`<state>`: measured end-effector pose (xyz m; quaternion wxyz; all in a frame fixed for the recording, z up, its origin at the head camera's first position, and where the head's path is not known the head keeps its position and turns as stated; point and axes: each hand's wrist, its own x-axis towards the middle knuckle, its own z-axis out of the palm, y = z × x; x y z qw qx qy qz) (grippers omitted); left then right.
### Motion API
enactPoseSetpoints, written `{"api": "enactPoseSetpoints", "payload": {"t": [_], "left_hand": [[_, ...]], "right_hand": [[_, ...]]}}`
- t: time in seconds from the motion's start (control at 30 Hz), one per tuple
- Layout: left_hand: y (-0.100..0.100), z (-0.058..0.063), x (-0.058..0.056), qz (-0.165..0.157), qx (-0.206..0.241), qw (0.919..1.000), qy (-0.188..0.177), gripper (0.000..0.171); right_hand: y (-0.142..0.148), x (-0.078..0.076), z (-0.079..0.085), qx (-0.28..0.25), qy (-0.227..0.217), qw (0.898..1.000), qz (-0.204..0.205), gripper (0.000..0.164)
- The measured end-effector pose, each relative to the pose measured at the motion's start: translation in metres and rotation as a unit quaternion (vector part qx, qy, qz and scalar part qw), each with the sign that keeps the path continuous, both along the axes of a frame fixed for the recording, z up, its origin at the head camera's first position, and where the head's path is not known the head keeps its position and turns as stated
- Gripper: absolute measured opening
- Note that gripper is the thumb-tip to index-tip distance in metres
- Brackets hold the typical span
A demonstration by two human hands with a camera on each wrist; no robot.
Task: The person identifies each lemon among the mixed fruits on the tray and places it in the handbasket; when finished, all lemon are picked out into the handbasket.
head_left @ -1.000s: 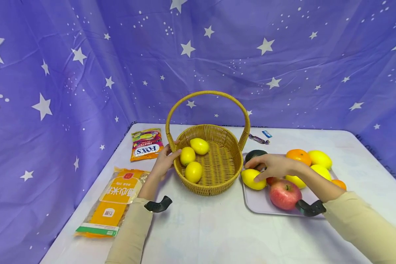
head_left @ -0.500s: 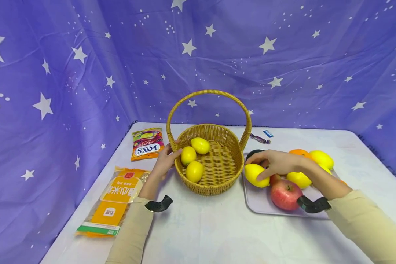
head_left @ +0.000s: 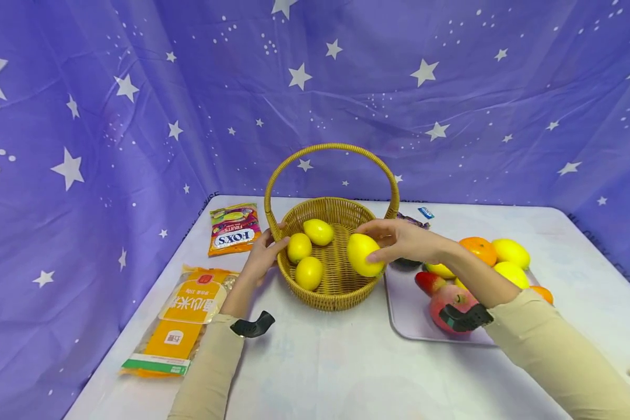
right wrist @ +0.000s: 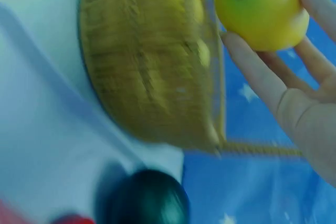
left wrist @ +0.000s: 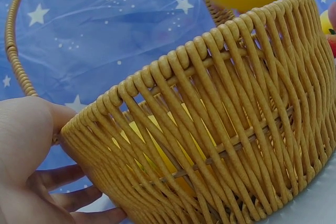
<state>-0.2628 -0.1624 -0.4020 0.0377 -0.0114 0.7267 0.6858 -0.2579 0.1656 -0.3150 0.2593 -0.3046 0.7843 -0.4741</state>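
My right hand [head_left: 406,240] pinches a yellow lemon [head_left: 364,255] over the right side of the wicker basket [head_left: 335,301]. In the right wrist view the lemon [right wrist: 262,9] shows its green stem end between thumb and fingers. Three more lemons [head_left: 308,273] lie inside the basket along its left wall. At the left rim, my left hand [head_left: 262,256] grips the basket near the handle's foot. The left wrist view shows that hand [left wrist: 31,156] with its thumb over the rim and fingers against the outer wall [left wrist: 220,124].
Right of the basket, a pale tray [head_left: 406,326] bears an apple [head_left: 448,306], a red strawberry-like fruit [head_left: 429,282], an orange [head_left: 478,251], several lemons and a dark green fruit [right wrist: 152,198]. A FOX'S candy bag [head_left: 234,229] and an orange food packet [head_left: 181,321] lie left; wrapped candies [head_left: 426,213] lie behind.
My right hand has lifted a lemon off the tray and carried it left over the basket. The left hand has stayed at the basket's rim.
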Motion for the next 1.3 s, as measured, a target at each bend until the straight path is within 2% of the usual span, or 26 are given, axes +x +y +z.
{"api": "enactPoseSetpoints", "payload": {"t": [0.2,0.37,0.67,0.97,1.17,1.3], "left_hand": [[0.001,-0.004,0.0,0.0,0.006,1.0,-0.001,0.047],[0.002,-0.005,-0.001,-0.007,0.011,0.9999,0.0,0.047],[0.002,-0.002,-0.002,-0.011,0.02,0.9997,0.006,0.047],[0.0,-0.003,-0.002,-0.006,0.014,0.9999,-0.004,0.047],[0.0,-0.004,-0.004,-0.004,0.008,1.0,-0.004,0.047],[-0.002,-0.002,-0.003,-0.004,0.013,0.9999,-0.001,0.046]], "right_hand": [[-0.043,0.001,-0.022,0.023,0.002,0.999,0.029,0.059],[-0.065,0.0,-0.035,0.053,0.012,0.997,0.061,0.055],[-0.084,-0.004,-0.048,0.063,0.034,0.996,0.046,0.05],[-0.095,-0.004,-0.06,0.066,0.021,0.997,0.028,0.046],[-0.09,-0.005,-0.055,0.062,-0.02,0.998,0.009,0.044],[-0.081,-0.009,-0.047,0.032,-0.082,0.996,0.016,0.043]]}}
